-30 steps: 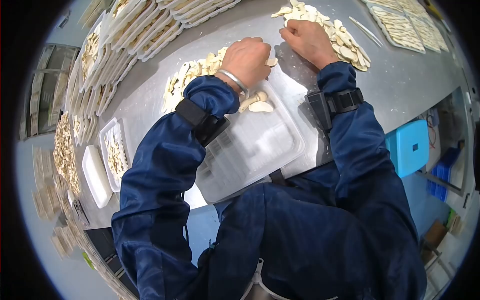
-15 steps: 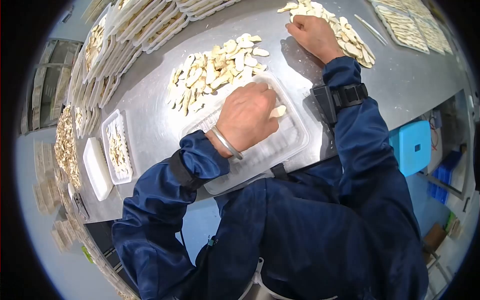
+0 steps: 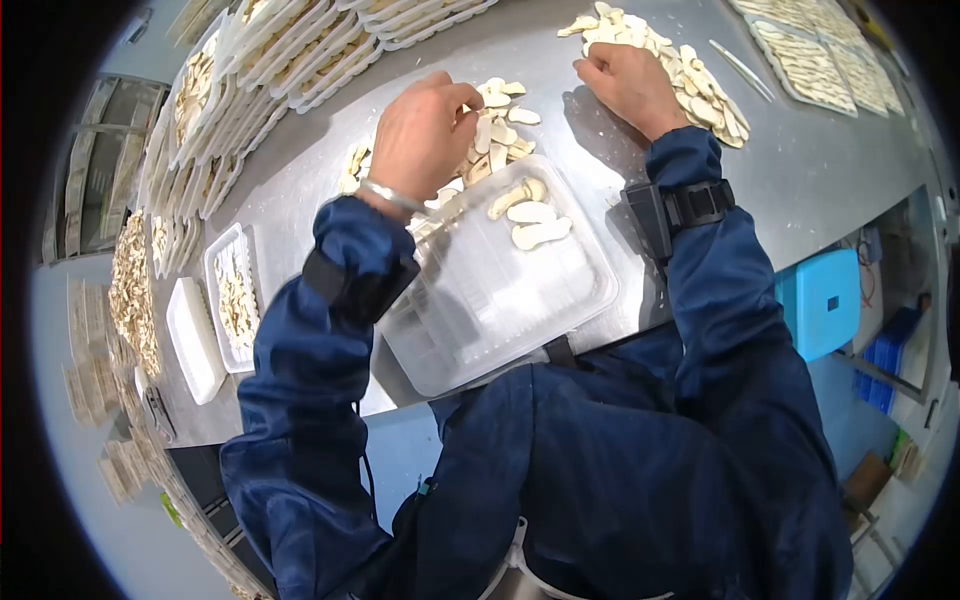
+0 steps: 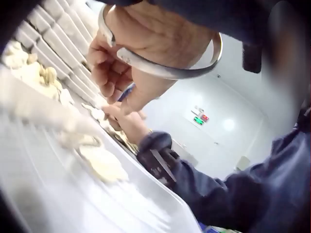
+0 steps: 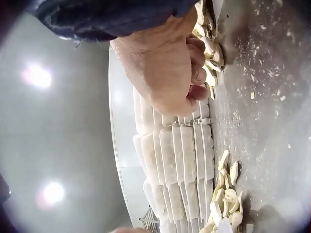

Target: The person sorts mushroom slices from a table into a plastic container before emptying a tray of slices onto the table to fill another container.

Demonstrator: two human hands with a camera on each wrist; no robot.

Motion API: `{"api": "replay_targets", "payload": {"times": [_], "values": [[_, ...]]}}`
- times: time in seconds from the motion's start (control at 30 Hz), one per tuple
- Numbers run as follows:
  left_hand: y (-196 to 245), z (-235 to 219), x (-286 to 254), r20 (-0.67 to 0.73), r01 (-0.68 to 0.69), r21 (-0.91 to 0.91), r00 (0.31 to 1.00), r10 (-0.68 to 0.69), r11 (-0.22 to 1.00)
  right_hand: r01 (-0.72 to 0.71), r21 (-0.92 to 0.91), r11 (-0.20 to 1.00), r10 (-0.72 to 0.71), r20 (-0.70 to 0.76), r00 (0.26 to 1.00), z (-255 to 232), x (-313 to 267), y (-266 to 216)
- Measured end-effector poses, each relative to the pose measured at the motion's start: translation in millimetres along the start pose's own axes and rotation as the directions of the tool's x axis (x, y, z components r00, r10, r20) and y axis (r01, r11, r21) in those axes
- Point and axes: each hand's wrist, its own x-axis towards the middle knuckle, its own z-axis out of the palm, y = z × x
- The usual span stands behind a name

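Observation:
In the head view my left hand (image 3: 425,138) is over the left pile of pale slices (image 3: 498,135), fingers bent. The left wrist view shows nothing held between this hand's (image 4: 141,53) loosely curled fingers and thumb. Just nearer me lies a clear plastic tray (image 3: 480,310), with three slices (image 3: 541,234) near its far right corner. My right hand (image 3: 632,85) rests loosely curled beside the right pile of slices (image 3: 705,95); in the right wrist view, no slice shows in this hand (image 5: 165,73), though its palm is hidden.
Stacks of filled white trays (image 3: 275,60) stand at the far left. A tray of small pieces (image 3: 235,300) and a white tray (image 3: 195,340) lie left. White tweezers (image 3: 741,69) and filled trays (image 3: 805,65) are at the far right; a blue box (image 3: 820,303) stands beyond the table edge.
My left hand laid another slice in the clear tray, let go, and moved back up and left over the left pile. The right hand has stayed nearly in place.

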Motion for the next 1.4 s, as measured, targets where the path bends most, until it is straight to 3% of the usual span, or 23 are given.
{"api": "replay_targets", "payload": {"times": [0.1, 0.23, 0.67, 0.77, 0.8, 0.87, 0.97, 1.3, 1.4], "values": [[-4.2, 14.6, 18.3, 0.058, -0.092, 0.051, 0.994, 0.089, 0.994, -0.031, -0.021, 0.999, 0.033, 0.099, 0.995, -4.4, 1.2, -3.1], [1.8, 35.7, 34.2, 0.169, -0.222, 0.134, 0.965, 0.199, 0.966, -0.028, -0.022, 0.999, 0.03, 0.121, 0.992, -5.4, -0.4, -7.0], [0.7, 48.5, 44.6, 0.159, -0.45, 0.295, 0.893, 0.421, 0.843, -0.028, -0.034, 0.999, 0.032, 0.112, 0.993, -4.4, 0.5, -8.5], [2.2, 40.2, 46.9, -0.011, -0.374, 0.267, 0.921, 0.391, 0.888, 0.004, -0.043, 0.999, 0.0, 0.085, 0.996, -3.2, 1.6, -6.9], [11.4, 27.4, 44.1, 0.015, -0.286, 0.118, 0.958, 0.286, 0.951, 0.017, -0.047, 0.999, -0.013, 0.075, 0.997, -1.9, 0.4, -5.3], [31.8, -2.6, 25.1, 0.119, -0.066, -0.171, 0.989, 0.087, 0.983, 0.023, -0.061, 0.998, -0.017, 0.095, 0.995, -2.8, 0.9, -3.6], [51.8, -10.3, -18.0, 0.391, 0.085, -0.416, 0.916, 0.093, 0.905, 0.035, -0.031, 0.999, -0.032, 0.085, 0.996, -0.4, -0.1, -4.2], [77.3, 23.5, -57.0, 0.29, -0.043, -0.161, 0.953, 0.089, 0.986, 0.013, -0.04, 0.999, -0.009, 0.11, 0.994, -2.3, 1.3, -6.6], [74.7, 20.6, -56.9, 0.122, -0.073, -0.176, 0.988, 0.096, 0.982, 0.015, -0.034, 0.999, -0.012, 0.098, 0.995, -3.5, 0.7, -6.0]]}}
